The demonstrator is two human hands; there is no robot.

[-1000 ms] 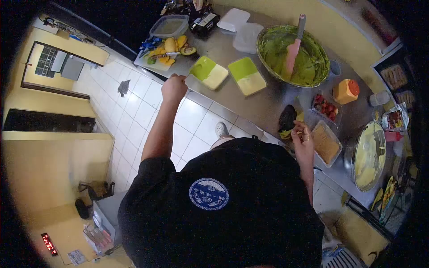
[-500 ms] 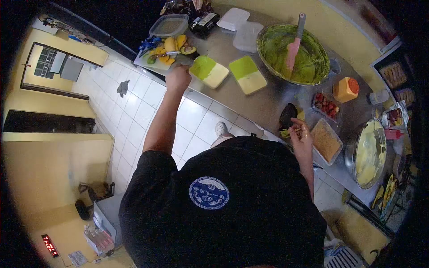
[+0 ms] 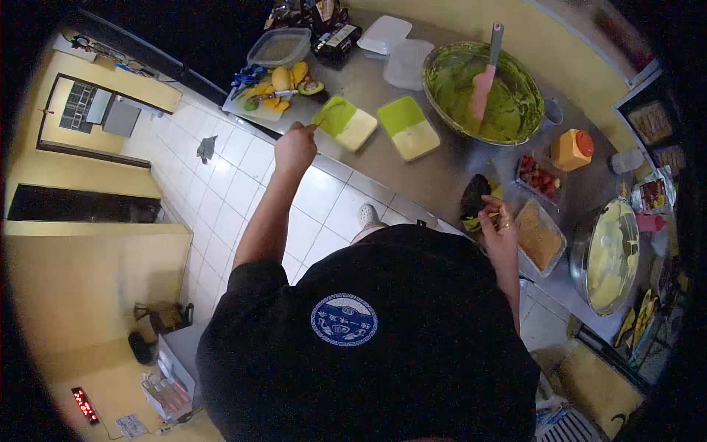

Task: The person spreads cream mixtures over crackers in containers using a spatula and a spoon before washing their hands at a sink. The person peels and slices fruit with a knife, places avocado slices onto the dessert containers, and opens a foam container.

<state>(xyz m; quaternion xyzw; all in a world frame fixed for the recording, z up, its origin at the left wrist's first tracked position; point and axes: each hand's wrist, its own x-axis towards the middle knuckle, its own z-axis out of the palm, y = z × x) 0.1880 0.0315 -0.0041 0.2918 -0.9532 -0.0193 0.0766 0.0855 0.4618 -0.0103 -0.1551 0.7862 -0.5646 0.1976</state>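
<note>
My left hand (image 3: 296, 149) is closed around a thin utensil, mostly hidden, at the left end of a white tub (image 3: 356, 130) with green and pale yellow filling. A second two-colour tub (image 3: 409, 138) stands beside it. My right hand (image 3: 501, 227) hovers at the counter's front edge, its fingers loosely bent and apart, nothing visible between them. Next to its fingertips is a dark avocado-like piece (image 3: 475, 196); whether they touch is unclear. Right of that hand sits a clear tub of brown crumbs (image 3: 541, 236).
A large bowl of green mixture (image 3: 508, 81) holds a pink spatula (image 3: 482, 92). Cut fruit and a knife lie on a board (image 3: 254, 110). Strawberries (image 3: 537, 177), an orange-lidded jar (image 3: 572, 149) and a bowl of cream (image 3: 611, 258) stand to the right.
My left hand dipped in over the tub's near left corner, then drew back slightly. My right hand has stayed almost still. The whole view has shifted slightly.
</note>
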